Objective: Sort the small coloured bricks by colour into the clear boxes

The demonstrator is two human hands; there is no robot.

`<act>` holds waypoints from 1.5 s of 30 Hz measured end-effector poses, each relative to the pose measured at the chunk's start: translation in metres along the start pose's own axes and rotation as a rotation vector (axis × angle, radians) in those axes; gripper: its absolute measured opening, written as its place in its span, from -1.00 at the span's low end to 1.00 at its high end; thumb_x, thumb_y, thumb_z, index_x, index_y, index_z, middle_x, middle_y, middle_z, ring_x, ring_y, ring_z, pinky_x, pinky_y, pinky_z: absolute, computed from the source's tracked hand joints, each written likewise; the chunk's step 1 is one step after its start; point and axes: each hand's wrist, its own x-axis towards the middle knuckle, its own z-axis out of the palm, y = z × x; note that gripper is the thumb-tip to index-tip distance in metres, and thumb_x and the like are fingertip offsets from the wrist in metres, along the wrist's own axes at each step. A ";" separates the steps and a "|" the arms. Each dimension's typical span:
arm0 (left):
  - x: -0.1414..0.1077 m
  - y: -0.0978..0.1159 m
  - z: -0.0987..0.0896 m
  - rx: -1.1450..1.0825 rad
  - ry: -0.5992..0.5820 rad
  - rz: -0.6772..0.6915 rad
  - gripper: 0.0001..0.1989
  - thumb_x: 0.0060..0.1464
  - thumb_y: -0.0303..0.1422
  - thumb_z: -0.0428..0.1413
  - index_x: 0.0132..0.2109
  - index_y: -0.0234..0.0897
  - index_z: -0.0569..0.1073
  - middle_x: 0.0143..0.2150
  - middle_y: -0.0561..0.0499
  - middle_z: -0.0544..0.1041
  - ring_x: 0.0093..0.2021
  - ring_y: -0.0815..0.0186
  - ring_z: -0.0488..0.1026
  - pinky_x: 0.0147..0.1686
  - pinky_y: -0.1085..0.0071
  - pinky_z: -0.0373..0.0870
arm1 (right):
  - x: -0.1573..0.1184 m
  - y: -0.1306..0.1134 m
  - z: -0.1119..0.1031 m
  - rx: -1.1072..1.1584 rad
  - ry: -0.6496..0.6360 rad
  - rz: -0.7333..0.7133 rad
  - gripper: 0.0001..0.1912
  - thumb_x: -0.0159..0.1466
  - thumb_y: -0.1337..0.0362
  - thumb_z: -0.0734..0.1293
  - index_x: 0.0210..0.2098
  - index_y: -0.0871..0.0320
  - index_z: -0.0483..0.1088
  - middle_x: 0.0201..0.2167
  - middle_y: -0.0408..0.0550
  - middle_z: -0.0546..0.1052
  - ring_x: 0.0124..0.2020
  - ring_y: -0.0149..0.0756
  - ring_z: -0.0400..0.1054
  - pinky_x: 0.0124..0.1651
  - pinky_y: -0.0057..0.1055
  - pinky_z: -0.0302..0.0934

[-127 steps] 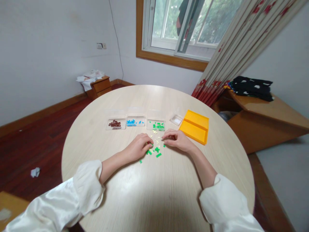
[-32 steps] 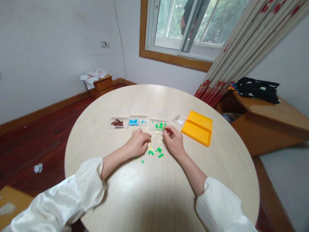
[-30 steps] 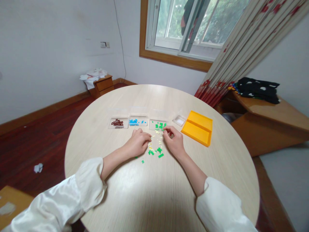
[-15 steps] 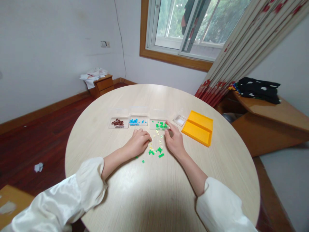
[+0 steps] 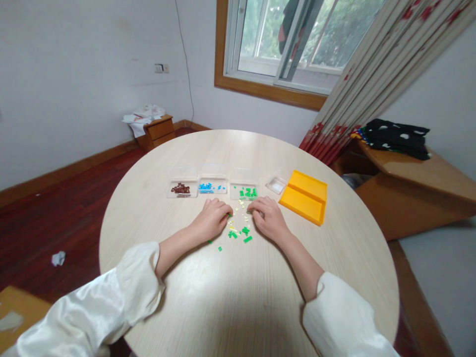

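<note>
My left hand (image 5: 211, 219) rests on the table left of the scattered bricks, its fingers closed on a small green piece at the fingertips. Across from it, my right hand (image 5: 268, 217) is curled with fingers and thumb together near the pale yellow pieces (image 5: 241, 203); what it holds, if anything, is too small to make out. Between and below the hands lie several loose green bricks (image 5: 247, 239). Just beyond them stands a clear box of green bricks (image 5: 248, 192). Further left are a clear box of blue bricks (image 5: 207, 188) and one of brown bricks (image 5: 180, 188).
An open yellow case (image 5: 303, 197) lies at the right on the round table (image 5: 208, 307). A small clear container (image 5: 276, 185) sits beside it. Past the table are a side cabinet (image 5: 159, 130), a window and a curtain (image 5: 353, 74).
My right hand has moved back from the green bricks' box, down and slightly left, and its fingers have drawn together. A green piece now shows at my left fingertips.
</note>
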 end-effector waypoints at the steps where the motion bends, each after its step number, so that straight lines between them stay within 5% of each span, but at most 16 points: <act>1: 0.000 0.000 0.000 0.004 -0.001 -0.003 -0.81 0.07 -0.53 -0.05 -0.24 -0.31 0.44 -0.27 -0.09 0.51 -0.20 0.18 0.30 -0.19 0.25 0.10 | 0.000 0.001 -0.001 0.003 -0.031 -0.010 -0.75 0.10 0.49 0.15 -0.46 0.11 0.41 -0.39 -0.05 0.49 -0.27 -0.20 0.29 -0.18 -0.26 0.13; 13: 0.000 0.000 -0.001 -0.012 0.018 -0.013 -0.83 0.07 -0.52 -0.05 -0.24 -0.30 0.42 -0.27 -0.08 0.51 -0.21 0.19 0.30 -0.20 0.25 0.10 | -0.002 0.007 0.005 0.145 0.006 0.080 -0.74 0.11 0.50 0.11 -0.44 0.14 0.38 -0.40 -0.03 0.51 -0.28 -0.23 0.34 -0.16 -0.26 0.23; 28: 0.001 0.004 -0.004 -0.023 -0.004 -0.043 -0.85 0.11 -0.50 -0.04 -0.22 -0.30 0.41 -0.24 -0.06 0.52 -0.19 0.19 0.30 -0.17 0.24 0.10 | -0.002 0.007 0.004 0.131 0.011 0.020 -0.73 0.13 0.53 0.13 -0.42 0.15 0.41 -0.37 -0.02 0.48 -0.22 -0.23 0.31 -0.12 -0.22 0.23; 35: 0.000 0.005 -0.004 -0.066 0.038 -0.052 -0.87 0.12 -0.48 -0.02 -0.23 -0.30 0.41 -0.23 -0.05 0.51 -0.18 0.20 0.32 -0.15 0.25 0.11 | 0.000 0.002 0.003 0.106 0.271 -0.037 -0.66 0.14 0.51 0.15 -0.19 0.13 0.42 -0.20 0.03 0.46 -0.10 -0.19 0.30 -0.01 -0.13 0.23; 41: 0.002 0.007 -0.004 -0.120 0.065 -0.075 -0.90 0.09 -0.49 0.02 -0.25 -0.29 0.41 -0.27 -0.03 0.50 -0.19 0.21 0.34 -0.16 0.26 0.13 | 0.000 0.004 0.006 0.076 0.178 -0.052 -0.49 0.18 0.45 0.17 0.12 0.08 0.22 0.10 0.07 0.29 0.16 -0.14 0.12 0.16 -0.01 0.08; 45: 0.003 0.008 -0.006 -0.181 0.115 -0.115 -0.94 0.06 -0.50 0.05 -0.31 -0.29 0.40 -0.34 0.00 0.49 -0.23 0.24 0.35 -0.17 0.29 0.16 | 0.000 -0.001 0.002 0.092 0.225 -0.064 -0.64 0.22 0.42 0.18 0.00 0.10 0.33 -0.09 0.06 0.44 -0.02 -0.17 0.27 0.04 -0.08 0.20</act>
